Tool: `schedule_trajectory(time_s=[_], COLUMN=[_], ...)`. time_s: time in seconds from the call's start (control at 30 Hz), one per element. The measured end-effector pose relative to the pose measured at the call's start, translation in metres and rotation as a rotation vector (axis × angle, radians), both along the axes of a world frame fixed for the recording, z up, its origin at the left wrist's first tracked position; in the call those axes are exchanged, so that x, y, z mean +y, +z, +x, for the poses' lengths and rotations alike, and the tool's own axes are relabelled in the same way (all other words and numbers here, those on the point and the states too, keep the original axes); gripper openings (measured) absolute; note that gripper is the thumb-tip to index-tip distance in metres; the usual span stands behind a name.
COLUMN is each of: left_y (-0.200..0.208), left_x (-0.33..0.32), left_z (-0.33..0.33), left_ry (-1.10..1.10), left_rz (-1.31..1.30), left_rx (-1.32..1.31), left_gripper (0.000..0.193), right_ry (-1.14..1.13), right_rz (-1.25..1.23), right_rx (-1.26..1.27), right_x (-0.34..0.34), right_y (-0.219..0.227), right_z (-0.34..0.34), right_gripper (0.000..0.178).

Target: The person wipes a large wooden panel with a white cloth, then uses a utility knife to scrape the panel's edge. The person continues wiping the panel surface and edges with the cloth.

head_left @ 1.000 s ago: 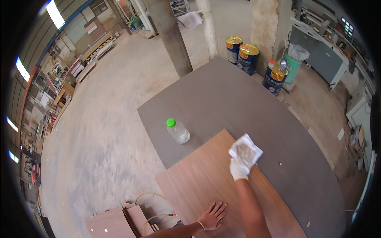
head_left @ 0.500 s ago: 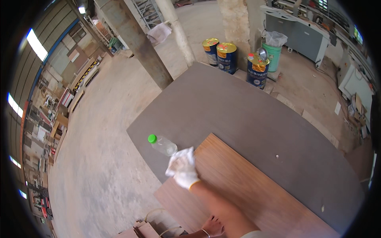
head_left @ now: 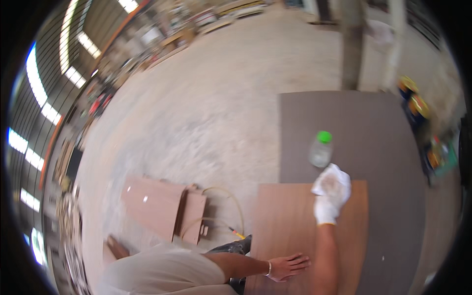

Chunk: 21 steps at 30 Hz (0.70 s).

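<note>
My left hand (head_left: 289, 267), bare with a bracelet at the wrist, lies flat on a brown wood-grain board (head_left: 285, 221), its fingers stretched out. My right hand (head_left: 325, 210) wears a white glove and grips a crumpled white cloth (head_left: 333, 183) with brownish stains. The cloth presses on the board near its far edge; the glove hides part of the grip. Just beyond the cloth, a clear bottle (head_left: 321, 154) with a green cap stands on the large dark grey-brown panel (head_left: 314, 110) under the board.
On the floor to the left lie brown panels (head_left: 152, 204) with a thin hose (head_left: 241, 211) looping beside them. A column (head_left: 351, 54) rises behind the far edge of the panel. Blue and yellow cans (head_left: 418, 110) stand off to the right.
The view has swung left, bringing the floor panels and my left hand fully in. My gloved hand still holds the cloth and has shifted slightly right along the board's far edge.
</note>
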<state>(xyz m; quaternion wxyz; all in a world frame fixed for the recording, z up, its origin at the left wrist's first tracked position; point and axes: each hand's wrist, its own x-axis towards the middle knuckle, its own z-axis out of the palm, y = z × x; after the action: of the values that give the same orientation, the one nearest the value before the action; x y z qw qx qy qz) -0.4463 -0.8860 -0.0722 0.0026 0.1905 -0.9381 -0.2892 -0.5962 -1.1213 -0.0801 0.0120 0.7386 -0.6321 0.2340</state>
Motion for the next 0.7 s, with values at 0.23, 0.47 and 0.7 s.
schedule_trajectory(time_s=[0.23,0.47,0.7], left_y=[-0.029,-0.043,-0.039], left_x=[0.015,0.016,0.011], left_z=[0.000,-0.012,-0.015], left_ry=[0.037,0.084,0.068], left_rz=[-0.135,-0.247,-0.160], left_rx=[0.216,0.276,0.278], left_gripper=[0.090,0.097,0.091], right_ry=[-0.305,-0.180,-0.029], right_rz=[-0.143,-0.074,-0.128], right_rx=[-0.384,-0.861,-0.998], right_x=[-0.049,-0.058,-0.042], right_y=[0.032,0.046,0.035], right_z=[-0.068,-0.084,-0.037], right_gripper=[0.028,0.022,0.037])
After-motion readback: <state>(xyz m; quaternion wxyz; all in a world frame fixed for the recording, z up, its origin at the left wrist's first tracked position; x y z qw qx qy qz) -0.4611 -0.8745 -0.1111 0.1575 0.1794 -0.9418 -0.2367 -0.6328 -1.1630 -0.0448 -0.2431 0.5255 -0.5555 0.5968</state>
